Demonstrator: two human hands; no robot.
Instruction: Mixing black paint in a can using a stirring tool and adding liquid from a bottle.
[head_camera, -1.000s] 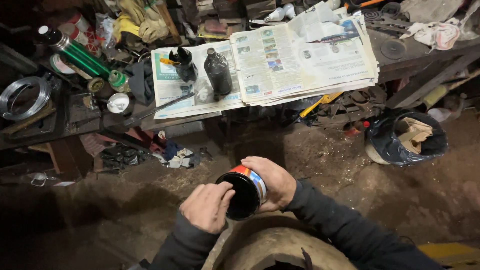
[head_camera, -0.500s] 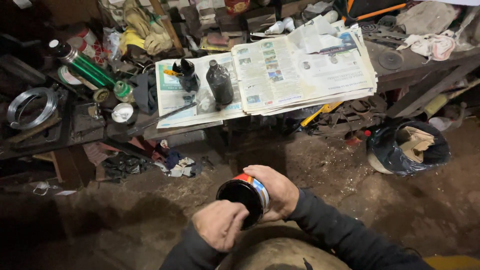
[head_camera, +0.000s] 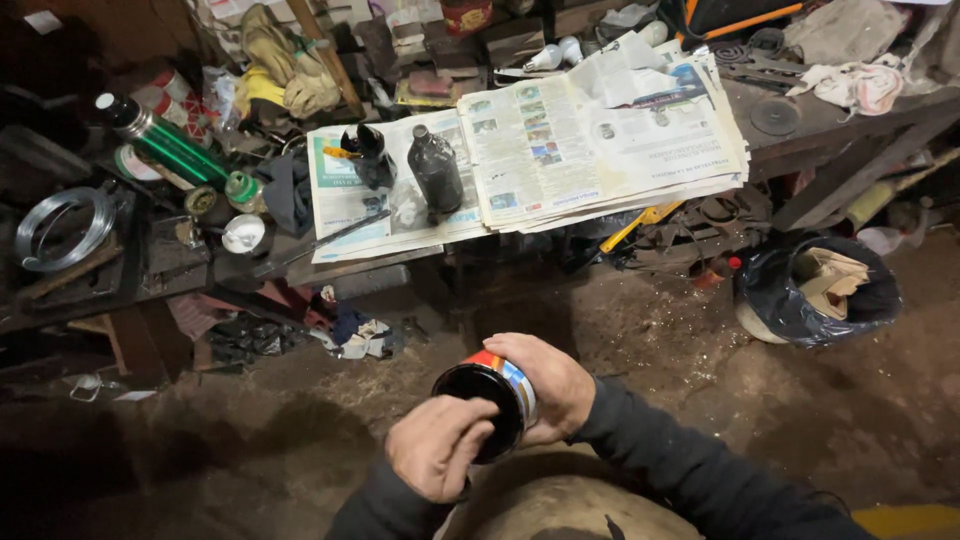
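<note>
I see the small round can (head_camera: 492, 396) held low in front of me, above the dirt floor (head_camera: 650, 340) and well apart from the table (head_camera: 330, 268). My right hand (head_camera: 553, 388) wraps around its side, fingers closed on the striped metal wall. My left hand (head_camera: 437, 446) lies over the dark glossy top, fingertips bent onto the rim; I cannot tell if this grip pinches the lid or only presses on it.

I judge the main risk is a slip. The can is smooth and tilted toward me, so if the top gives way suddenly, the black content could spill on my dark sleeve (head_camera: 690, 470) or on the floor. A weak hold of the right hand would let the can turn instead of the lid.

On the table, spread newspaper (head_camera: 600, 140) is thin and matte. Two dark bottles (head_camera: 434, 172) stand on it, shiny and rounded. A coil of bright wire (head_camera: 62, 228) lies at the left, and a black plastic bag (head_camera: 815, 290) sits crumpled at the right.
</note>
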